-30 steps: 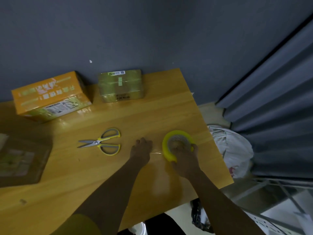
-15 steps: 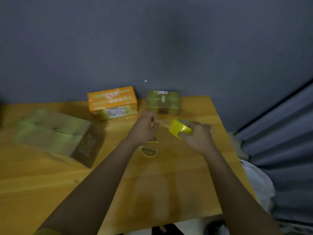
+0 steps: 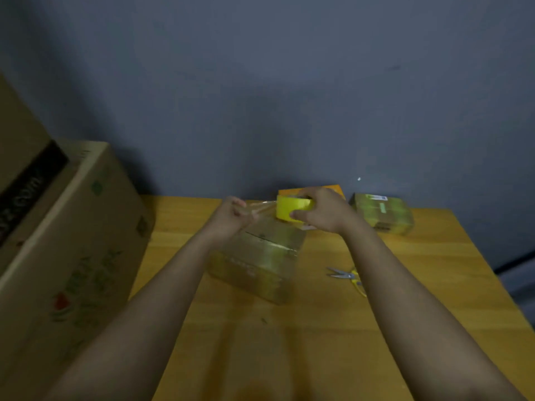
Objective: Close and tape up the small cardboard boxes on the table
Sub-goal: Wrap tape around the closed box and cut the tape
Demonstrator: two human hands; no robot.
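Right hand (image 3: 321, 211) holds the yellow tape roll (image 3: 292, 209) in its grip; left hand (image 3: 231, 218) pinches the tape end (image 3: 260, 208); box lettering blurred.

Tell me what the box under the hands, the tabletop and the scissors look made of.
Box: brown cardboard, glossy as if wrapped in clear tape, though blurred. Tabletop: wood or wood-look laminate, orange-yellow with faint grain and sheen; which is unclear. Scissors: grey metallic-looking blades, yellow handles, probably plastic.
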